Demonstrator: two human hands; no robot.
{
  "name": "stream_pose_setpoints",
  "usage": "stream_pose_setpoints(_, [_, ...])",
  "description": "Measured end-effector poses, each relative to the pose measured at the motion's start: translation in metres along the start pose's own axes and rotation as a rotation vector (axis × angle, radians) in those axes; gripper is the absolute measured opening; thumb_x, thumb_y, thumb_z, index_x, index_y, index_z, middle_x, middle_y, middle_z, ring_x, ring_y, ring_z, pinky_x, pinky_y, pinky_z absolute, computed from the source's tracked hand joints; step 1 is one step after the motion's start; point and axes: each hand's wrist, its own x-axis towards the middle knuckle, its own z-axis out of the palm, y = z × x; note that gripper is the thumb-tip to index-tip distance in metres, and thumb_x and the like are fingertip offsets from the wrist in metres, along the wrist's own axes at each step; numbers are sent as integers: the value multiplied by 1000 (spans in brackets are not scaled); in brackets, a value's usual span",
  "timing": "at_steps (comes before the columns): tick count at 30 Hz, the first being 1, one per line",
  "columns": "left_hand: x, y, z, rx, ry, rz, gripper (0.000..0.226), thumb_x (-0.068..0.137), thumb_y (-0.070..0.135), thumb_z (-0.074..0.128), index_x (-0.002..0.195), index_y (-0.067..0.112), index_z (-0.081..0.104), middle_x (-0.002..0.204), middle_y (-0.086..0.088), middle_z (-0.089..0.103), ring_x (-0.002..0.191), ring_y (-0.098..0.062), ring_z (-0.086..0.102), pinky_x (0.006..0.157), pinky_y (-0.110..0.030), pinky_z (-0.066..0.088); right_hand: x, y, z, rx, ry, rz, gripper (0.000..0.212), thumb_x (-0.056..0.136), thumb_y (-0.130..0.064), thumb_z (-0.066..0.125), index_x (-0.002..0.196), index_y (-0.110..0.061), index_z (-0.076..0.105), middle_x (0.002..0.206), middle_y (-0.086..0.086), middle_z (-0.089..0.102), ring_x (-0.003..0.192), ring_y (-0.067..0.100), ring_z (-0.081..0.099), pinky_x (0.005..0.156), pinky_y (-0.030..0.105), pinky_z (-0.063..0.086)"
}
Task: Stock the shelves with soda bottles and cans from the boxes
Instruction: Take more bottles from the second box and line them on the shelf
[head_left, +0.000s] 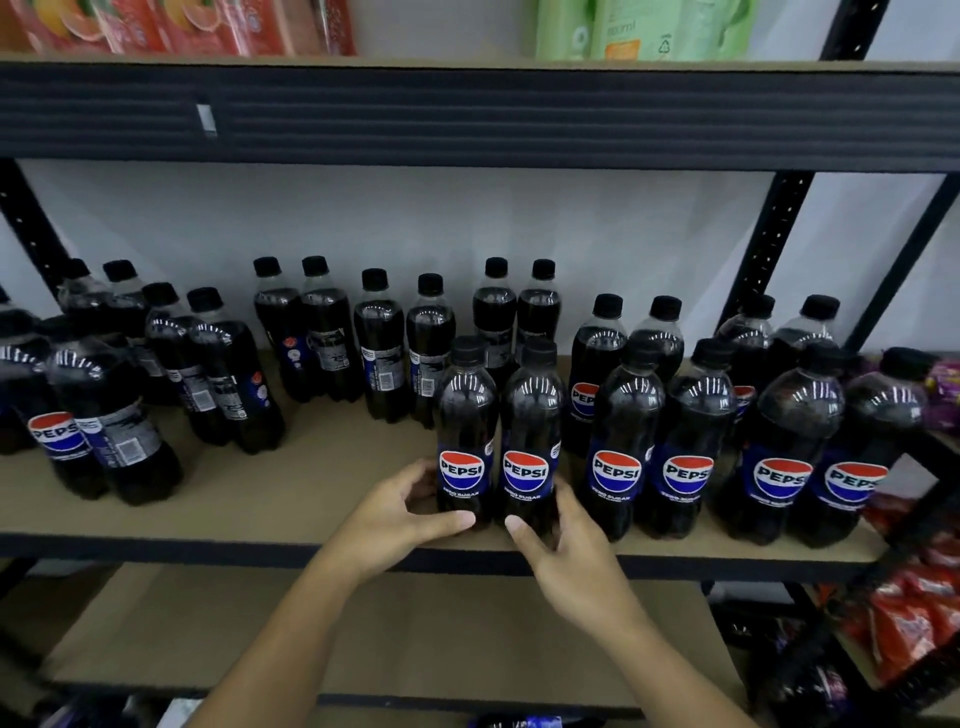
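Two bare human arms on record. Item one, left grip (400, 512): slender fingers, thumbnail trimmed short. Item two, right grip (566, 545): same build, thumbnail short and rounded (the one nail plainly legible on that side). Item three, left forearm (291, 623) and right forearm (649, 644): uncovered along their whole visible length, skin smooth, wrists narrow.

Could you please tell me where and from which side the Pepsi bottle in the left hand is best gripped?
Grip the Pepsi bottle around its labelled body, from the front-left. It stands upright at the shelf edge, a neighbouring bottle held by the right hand crowds its right side, and its left is open; the left hand wraps its base there.
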Motion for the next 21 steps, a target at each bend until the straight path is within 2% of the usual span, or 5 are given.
stream_pose_setpoints(4, [-1,0,-2,-12,-10,-23,73,72,40,91,135,42,54,130,25,65,124,4,57,112,-33,44,-4,-3,3,-13,9,-31,60,99,-41,64,135,-66,23,138,-43,40,131,-21,35,105,5,28])
stream_pose_setpoints(9, [2,-4,-3,20,-56,7,70,78,36,88,138,41,53,136,23,62,129,3,53,117,-36,39,-2,0,1,35,23,-20,62,98,-33,67,144,-55,31,142,-39,46,135,-17,37,107,3,27])
stream_pose_setpoints(13, [7,-10,-9,50,-91,33,73,76,46,88,138,48,50,138,26,59,133,4,50,118,-38,37,-3,3,5,37,24,23,65,98,-35,66,152,-47,30,142,-37,47,133,-18,38,102,-1,27])
stream_pose_setpoints(17, [9,-16,-13,108,-84,88,67,73,59,85,132,57,52,137,33,55,130,10,47,113,-27,35,-4,9,10,95,78,88,67,94,-39,72,148,-37,33,136,-34,50,130,-17,42,108,12,35])
stream_pose_setpoints(21, [9,-20,-14,145,-66,105,64,75,59,83,132,57,54,134,34,54,127,12,48,106,-22,37,-4,11,12,113,76,130,62,95,-33,72,145,-37,36,126,-47,49,122,-26,41,95,-2,33])
